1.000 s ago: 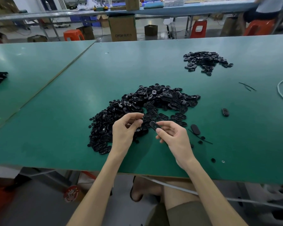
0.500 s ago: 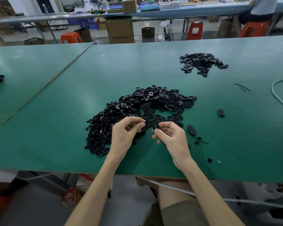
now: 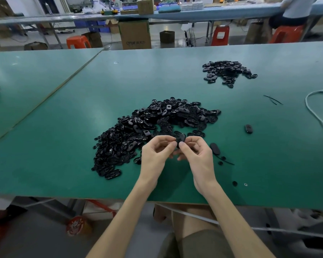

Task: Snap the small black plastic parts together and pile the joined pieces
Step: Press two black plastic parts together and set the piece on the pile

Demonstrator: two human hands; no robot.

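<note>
Pinching one small black oval part [image 3: 180,139] from both sides: left hand [image 3: 155,155] and right hand [image 3: 199,156] meet at frame centre, thumb and forefinger of each grip closed on it, just above the green desk [image 3: 63,164]. Long axis runs roughly up-frame, tilted slightly right; most of the part is hidden by fingertips, so whether it is one piece or two cannot be told. Large heap of loose parts [image 3: 153,125] lies directly behind and left of the hands. Smaller pile [image 3: 227,71] sits upper right, well apart. Single piece [image 3: 248,128] lies right of the heap.
</note>
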